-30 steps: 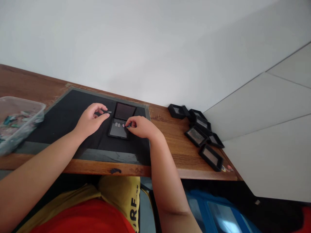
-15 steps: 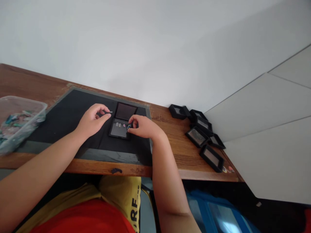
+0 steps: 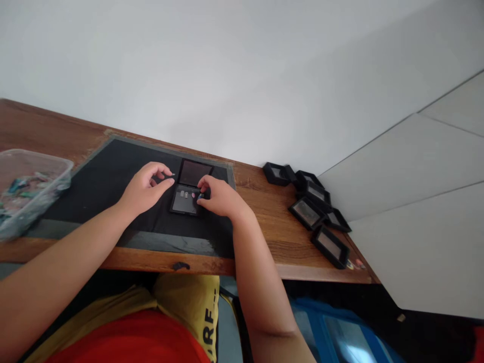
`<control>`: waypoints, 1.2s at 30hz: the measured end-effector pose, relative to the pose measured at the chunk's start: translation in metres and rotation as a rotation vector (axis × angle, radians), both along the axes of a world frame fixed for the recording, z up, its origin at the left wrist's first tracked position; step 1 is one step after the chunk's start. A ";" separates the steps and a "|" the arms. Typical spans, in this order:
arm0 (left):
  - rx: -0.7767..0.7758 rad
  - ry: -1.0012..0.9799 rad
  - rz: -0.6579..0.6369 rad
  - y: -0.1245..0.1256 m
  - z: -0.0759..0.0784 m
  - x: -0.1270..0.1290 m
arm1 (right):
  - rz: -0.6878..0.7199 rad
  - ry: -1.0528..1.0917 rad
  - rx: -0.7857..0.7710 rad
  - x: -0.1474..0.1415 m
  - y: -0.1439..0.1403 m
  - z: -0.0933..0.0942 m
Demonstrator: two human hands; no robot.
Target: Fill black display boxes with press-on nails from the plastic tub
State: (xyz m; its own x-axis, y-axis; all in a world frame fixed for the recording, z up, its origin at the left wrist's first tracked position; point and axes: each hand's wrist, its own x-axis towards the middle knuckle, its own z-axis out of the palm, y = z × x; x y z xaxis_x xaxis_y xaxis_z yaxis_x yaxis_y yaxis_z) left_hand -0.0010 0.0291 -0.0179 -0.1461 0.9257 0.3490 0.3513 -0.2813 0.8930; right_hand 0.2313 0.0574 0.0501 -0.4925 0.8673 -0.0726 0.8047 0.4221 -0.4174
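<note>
A small black case (image 3: 185,206) lies with its lid (image 3: 195,173) raised on the black mat. A few tiny pieces rest in it: two pale ones (image 3: 184,194) and a pink oval one (image 3: 193,195). My right hand (image 3: 219,196) reaches over the case's right side, thumb and fingers closed around a small shiny blue piece (image 3: 200,196) low against the grey bed. Left of the case hovers my left hand (image 3: 145,186), its thumb and forefinger brought close together. A tiny pale glint shows at those fingertips, too small to name.
A clear plastic tub (image 3: 56,169) of small colourful packets stands at the left. Several black window boxes (image 3: 307,212) are grouped at the right, beside a white cabinet (image 3: 416,201). The mat (image 3: 113,171) is taped to the wooden table (image 3: 260,222), against a white wall.
My right hand has shifted slightly left and up over the case, with the blue piece still at its fingertips. My left hand has barely moved.
</note>
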 end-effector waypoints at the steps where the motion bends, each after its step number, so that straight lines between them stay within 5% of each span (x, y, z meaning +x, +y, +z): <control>1: -0.001 0.004 -0.004 0.000 0.000 0.000 | 0.002 0.002 0.000 0.000 0.000 0.000; 25: 0.056 0.042 -0.031 -0.003 0.006 0.002 | 0.065 0.168 -0.046 -0.001 0.001 0.000; 28: 0.175 0.017 -0.035 -0.006 0.005 0.001 | 0.044 0.144 -0.030 0.000 0.002 0.000; 32: 0.540 -0.016 0.061 -0.016 0.009 0.004 | 0.055 0.133 -0.039 -0.002 0.002 -0.001; 36: 0.694 -0.099 0.190 -0.036 0.037 0.005 | 0.028 0.153 -0.055 -0.003 0.004 -0.003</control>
State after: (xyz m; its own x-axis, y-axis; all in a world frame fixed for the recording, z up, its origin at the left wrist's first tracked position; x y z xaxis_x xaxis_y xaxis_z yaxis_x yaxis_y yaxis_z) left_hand 0.0040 -0.0070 0.0192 -0.3434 0.4515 0.8235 0.3775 -0.7365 0.5613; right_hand 0.2283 0.0609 0.0466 -0.5250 0.8500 -0.0419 0.7185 0.4164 -0.5571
